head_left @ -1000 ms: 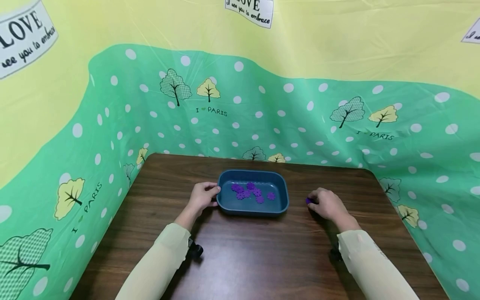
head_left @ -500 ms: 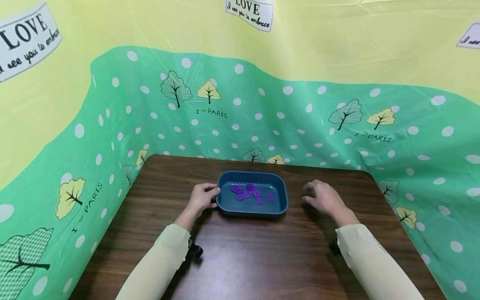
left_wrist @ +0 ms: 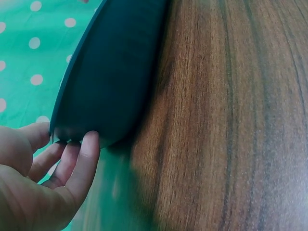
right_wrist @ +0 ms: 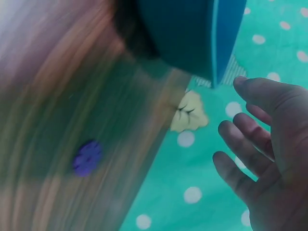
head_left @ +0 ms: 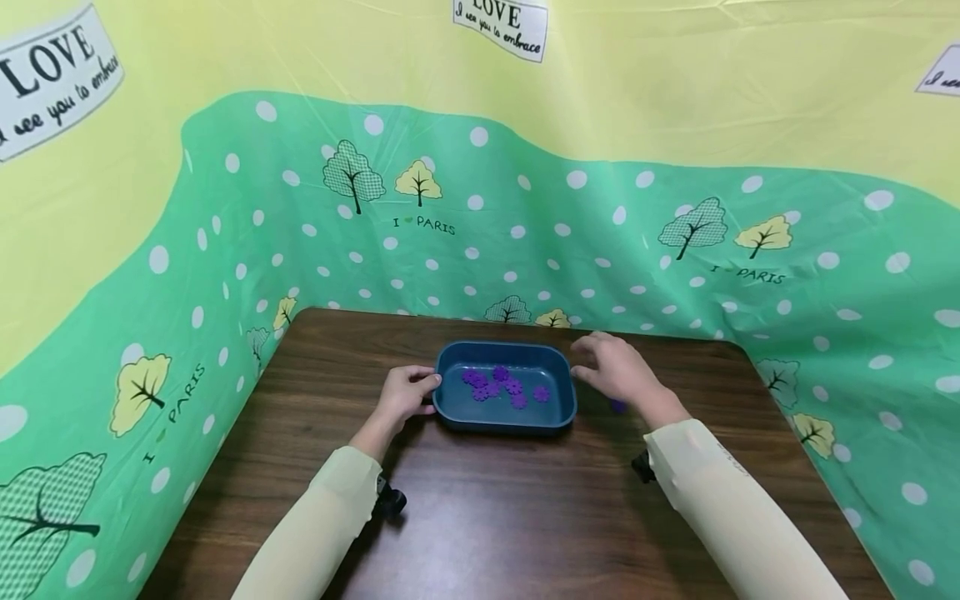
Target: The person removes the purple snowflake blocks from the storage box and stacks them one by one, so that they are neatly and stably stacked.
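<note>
A dark blue rectangular tub (head_left: 506, 421) with rounded corners sits on the table, several purple flower-shaped pieces (head_left: 514, 386) lying scattered on its bottom. My left hand (head_left: 408, 392) grips the tub's left end, thumb at the rim and fingertips against the outer wall (left_wrist: 110, 72). By the right end of the tub is my right hand (head_left: 615, 367), its fingers spread and holding nothing; in the right wrist view the thumb reaches close to the rim (right_wrist: 215, 43). One more purple flower-shaped piece (right_wrist: 87, 158) lies on the wood, partly below the right wrist in the head view.
The brown wood-grain table (head_left: 517, 508) reaches back to a green and yellow printed cloth (head_left: 465, 233) that hangs behind it and along both sides. Black wrist cameras (head_left: 390, 500) sit under the sleeves.
My right hand has let go of the purple flower-shaped piece, leaving it on the table, and has moved left and away to the tub's right end. The left hand stays put.
</note>
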Motion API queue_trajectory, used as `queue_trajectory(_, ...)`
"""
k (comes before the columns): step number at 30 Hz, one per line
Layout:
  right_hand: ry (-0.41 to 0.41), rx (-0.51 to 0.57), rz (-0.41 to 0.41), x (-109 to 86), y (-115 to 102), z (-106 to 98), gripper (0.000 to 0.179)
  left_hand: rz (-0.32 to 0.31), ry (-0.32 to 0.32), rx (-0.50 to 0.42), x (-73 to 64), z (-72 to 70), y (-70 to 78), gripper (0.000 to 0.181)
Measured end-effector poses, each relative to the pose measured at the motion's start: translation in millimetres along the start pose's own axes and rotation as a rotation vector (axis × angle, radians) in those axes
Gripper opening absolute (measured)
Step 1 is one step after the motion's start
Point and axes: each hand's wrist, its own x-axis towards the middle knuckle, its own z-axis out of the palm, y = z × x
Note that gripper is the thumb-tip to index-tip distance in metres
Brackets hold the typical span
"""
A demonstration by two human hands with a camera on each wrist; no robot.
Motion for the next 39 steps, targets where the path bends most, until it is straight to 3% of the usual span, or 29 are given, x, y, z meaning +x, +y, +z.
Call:
queue_trajectory(8,-0.036,0.052,-0.016,21.0,-30,8,0.038,0.006,0.004,0.003,-1.5,-1.2,0.5,0.037)
queue_trajectory(17,-0.059,0.057,-0.053,34.4,-49,31,0.038,0.001,0.006,0.0,0.0,-1.1,-0.3,0.035)
queue_trajectory(31,-0.171,0.04,-0.056,40.7,-60,69,0.042,-0.006,0.018,0.012,-0.1,0.1,0.2,0.034)
queue_trajectory(39,-0.19,0.003,-0.019,41.0,-60,80,0.038,-0.016,0.01,0.027,0.6,0.7,2.3,0.036)
